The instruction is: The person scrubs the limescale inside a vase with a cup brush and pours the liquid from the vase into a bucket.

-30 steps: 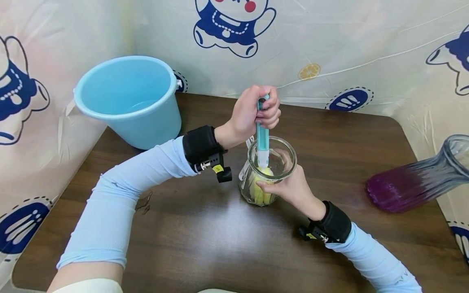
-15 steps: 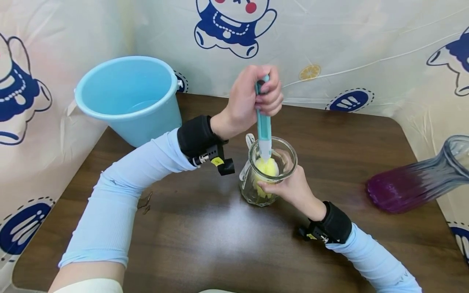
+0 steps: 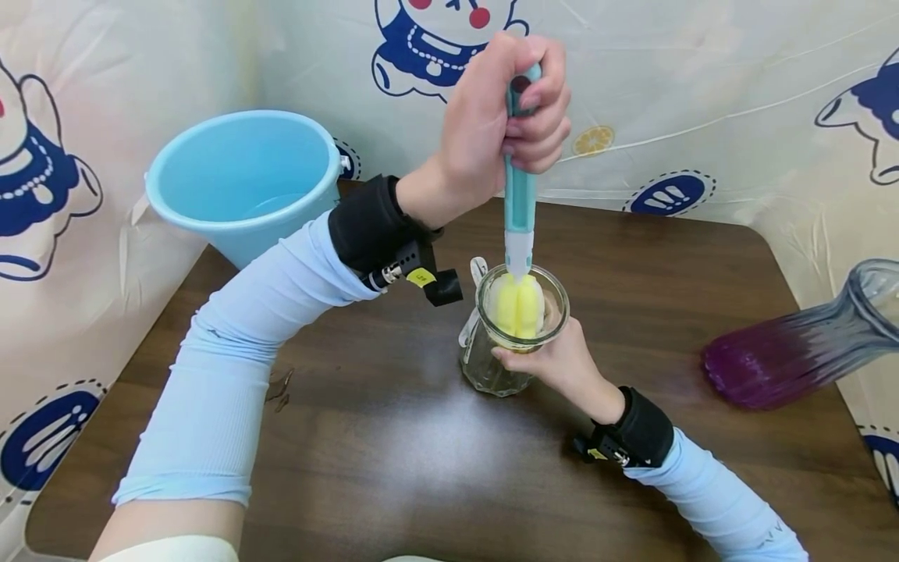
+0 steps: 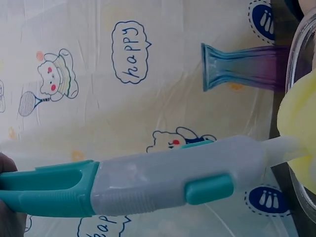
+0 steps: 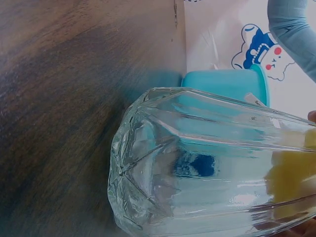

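Brush is up. Over the last second our left hand (image 3: 509,117) has climbed well above the glass jar (image 3: 495,371), pulling the brush (image 3: 520,203) with it. The sponge head (image 3: 518,306) was down in the lower body of the jar; now we have it in the mouth, framed by the rim. Right wrist view agrees: yellow only at the neck end, no sponge lower down.

Grip, left: fingers curled round the teal handle, top end poking out by the thumb. Grip, right: our right hand (image 3: 562,355) holds the jar just under the rim, thumb across the near side, fingers round the far side and partly hidden. It hasn't moved, and neither has the jar, which stands upright on the table (image 3: 393,476).

What it means: we judge this the top of a stroke or the start of a pull-out; can't tell which. Either way the lower walls aren't being worked at this point. Sponge looks nearly as wide as the mouth, so it could drag on the rim and tip the jar; the steadying hand matters here.

Bucket (image 3: 232,160) at back left and purple vase (image 3: 765,359) on the right: both unchanged, both apart from the jar.
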### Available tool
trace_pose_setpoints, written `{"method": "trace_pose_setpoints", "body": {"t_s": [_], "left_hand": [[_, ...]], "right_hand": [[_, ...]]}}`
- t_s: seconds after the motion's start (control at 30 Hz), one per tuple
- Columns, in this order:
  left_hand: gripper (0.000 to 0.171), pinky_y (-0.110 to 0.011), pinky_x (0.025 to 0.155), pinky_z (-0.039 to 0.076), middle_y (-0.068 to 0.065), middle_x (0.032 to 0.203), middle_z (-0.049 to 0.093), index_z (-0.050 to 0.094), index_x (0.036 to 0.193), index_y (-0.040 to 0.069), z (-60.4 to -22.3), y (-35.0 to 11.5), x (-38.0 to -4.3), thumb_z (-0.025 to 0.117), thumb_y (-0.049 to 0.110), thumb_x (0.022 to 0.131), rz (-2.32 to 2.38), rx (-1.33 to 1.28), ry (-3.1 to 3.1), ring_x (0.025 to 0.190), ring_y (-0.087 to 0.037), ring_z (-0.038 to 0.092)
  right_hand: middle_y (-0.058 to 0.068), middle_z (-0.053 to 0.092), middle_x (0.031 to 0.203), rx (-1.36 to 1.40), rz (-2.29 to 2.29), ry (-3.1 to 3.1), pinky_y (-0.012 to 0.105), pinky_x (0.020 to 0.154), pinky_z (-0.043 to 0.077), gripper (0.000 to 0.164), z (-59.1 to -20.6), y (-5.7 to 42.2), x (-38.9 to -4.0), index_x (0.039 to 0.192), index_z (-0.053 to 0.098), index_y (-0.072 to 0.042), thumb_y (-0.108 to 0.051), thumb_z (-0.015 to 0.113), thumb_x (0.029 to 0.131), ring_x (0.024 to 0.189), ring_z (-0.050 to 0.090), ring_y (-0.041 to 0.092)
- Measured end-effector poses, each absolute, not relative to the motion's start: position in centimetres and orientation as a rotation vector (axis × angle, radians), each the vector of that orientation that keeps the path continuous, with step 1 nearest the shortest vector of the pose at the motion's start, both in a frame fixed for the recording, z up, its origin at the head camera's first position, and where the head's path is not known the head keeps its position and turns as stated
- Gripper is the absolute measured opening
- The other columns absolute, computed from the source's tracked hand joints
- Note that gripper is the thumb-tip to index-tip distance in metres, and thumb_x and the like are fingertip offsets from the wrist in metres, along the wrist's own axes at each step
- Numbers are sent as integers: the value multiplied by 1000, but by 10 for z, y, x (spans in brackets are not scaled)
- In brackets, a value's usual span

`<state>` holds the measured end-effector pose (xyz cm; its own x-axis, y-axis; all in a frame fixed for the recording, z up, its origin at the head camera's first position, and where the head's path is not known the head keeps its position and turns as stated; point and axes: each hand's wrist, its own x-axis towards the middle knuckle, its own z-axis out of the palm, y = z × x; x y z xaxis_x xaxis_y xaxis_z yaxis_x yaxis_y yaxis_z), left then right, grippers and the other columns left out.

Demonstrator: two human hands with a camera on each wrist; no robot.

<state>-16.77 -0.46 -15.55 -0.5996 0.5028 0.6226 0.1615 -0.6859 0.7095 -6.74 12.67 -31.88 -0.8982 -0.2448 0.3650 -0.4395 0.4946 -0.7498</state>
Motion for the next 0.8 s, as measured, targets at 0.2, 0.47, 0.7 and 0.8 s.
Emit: {"method": "trace_pose_setpoints", "body": {"t_s": [0.2, 0.47, 0.7, 0.8], "left_hand": [[34, -24, 36, 11, 1, 42, 18, 19, 56, 5, -162, -2, -168, 11, 3, 88, 2324, 1139, 1179, 34, -12, 14], [32, -24, 36, 12, 4, 41, 20, 22, 55, 8, -191, 4, -164, 16, 1, 85, 2209, 975, 1272, 35, -13, 13], [30, -25, 37, 15, 5, 45, 22, 23, 58, 6, -223, 6, -161, 18, 4, 87, 2124, 1118, 1294, 36, -13, 16], [30, -25, 37, 17, 5, 47, 23, 24, 59, 4, -229, 7, -162, 19, 6, 89, 2120, 1238, 1269, 36, -13, 18]], "right_hand": [[13, 61, 102, 609, 1400, -2508, 31, 78, 47, 69, -329, 130, -72, 116, 48, 5, -6, 83, 58, 90, 57, 20], [12, 60, 108, 605, 1346, -2503, 37, 75, 49, 76, -354, 134, -83, 120, 47, 2, -19, 84, 57, 91, 58, 18], [13, 62, 102, 627, 1300, -2486, 36, 71, 48, 78, -353, 135, -84, 121, 45, 2, -20, 84, 56, 85, 60, 21], [13, 62, 102, 631, 1304, -2479, 37, 70, 48, 78, -353, 136, -84, 120, 46, 3, -20, 83, 57, 85, 60, 21]]}}
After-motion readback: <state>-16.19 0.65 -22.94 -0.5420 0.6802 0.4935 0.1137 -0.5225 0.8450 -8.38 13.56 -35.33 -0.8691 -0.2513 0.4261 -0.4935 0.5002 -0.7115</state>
